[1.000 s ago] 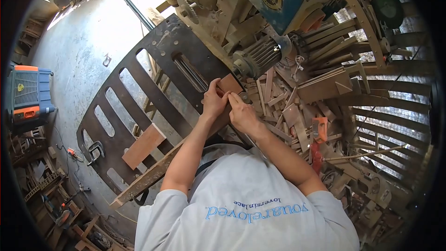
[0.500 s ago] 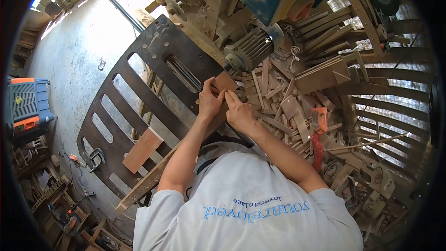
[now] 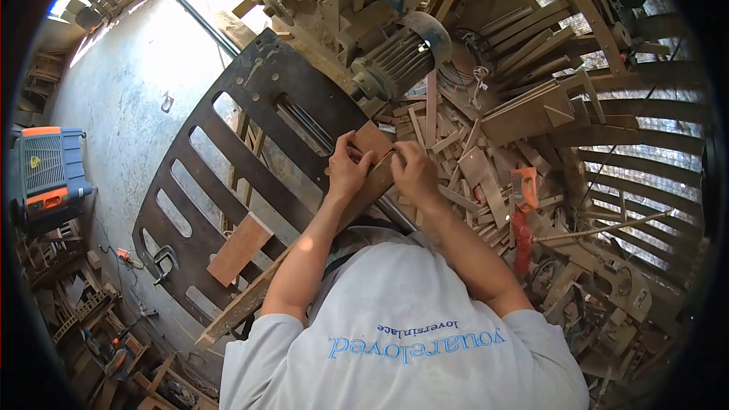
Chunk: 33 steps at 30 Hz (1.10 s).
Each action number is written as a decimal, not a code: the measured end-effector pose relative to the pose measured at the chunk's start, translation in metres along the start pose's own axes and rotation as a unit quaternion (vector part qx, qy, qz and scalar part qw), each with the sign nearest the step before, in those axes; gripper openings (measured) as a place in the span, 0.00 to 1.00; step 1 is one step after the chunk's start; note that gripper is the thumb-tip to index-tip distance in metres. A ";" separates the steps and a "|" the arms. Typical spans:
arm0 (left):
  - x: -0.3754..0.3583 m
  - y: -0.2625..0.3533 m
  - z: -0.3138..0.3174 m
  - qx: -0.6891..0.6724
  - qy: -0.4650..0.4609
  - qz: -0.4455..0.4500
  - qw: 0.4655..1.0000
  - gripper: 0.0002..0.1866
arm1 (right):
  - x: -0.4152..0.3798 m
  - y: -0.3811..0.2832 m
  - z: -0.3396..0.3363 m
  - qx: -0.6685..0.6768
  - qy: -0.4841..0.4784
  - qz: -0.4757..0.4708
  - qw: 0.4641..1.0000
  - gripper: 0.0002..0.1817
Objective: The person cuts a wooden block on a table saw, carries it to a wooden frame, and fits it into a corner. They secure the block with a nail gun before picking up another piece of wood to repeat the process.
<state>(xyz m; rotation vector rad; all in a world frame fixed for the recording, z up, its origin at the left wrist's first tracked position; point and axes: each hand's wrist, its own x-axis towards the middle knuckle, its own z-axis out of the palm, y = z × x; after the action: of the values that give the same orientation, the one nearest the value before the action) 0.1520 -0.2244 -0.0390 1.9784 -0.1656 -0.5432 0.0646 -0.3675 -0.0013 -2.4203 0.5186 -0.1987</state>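
Since a moment ago the right hand (image 3: 415,175) has shifted rightward along the wooden strip (image 3: 372,182). Both hands pinch it; the left hand (image 3: 348,171) is near the small wood block (image 3: 372,139) on the dark table (image 3: 228,159). The strip looks light, stiff, best held by its edges.

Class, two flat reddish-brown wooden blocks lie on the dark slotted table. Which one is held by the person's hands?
The small block at the table's upper end, near the motor, pinched between both hands. The longer block lies untouched lower left.
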 end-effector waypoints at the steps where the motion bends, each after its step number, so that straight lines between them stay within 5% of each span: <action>1: 0.003 0.003 0.005 0.000 -0.002 -0.003 1.000 0.32 | 0.009 0.013 -0.002 -0.010 0.018 0.028 0.999 0.14; 5: -0.018 0.004 0.012 -0.006 -0.005 -0.007 1.000 0.32 | 0.002 0.058 0.019 0.163 -0.044 0.118 0.979 0.15; 11: -0.031 0.002 0.027 0.003 -0.009 0.008 1.000 0.32 | -0.009 0.078 0.022 0.243 -0.042 0.175 0.953 0.15; 33: -0.045 0.002 0.038 0.007 -0.007 0.015 1.000 0.32 | -0.024 0.086 0.015 0.252 -0.050 0.194 0.947 0.16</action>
<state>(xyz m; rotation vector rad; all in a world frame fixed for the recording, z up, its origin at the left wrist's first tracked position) 0.0959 -0.2409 -0.0376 1.9819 -0.2083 -0.5384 0.0203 -0.4101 -0.0673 -1.7822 0.7782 -0.0290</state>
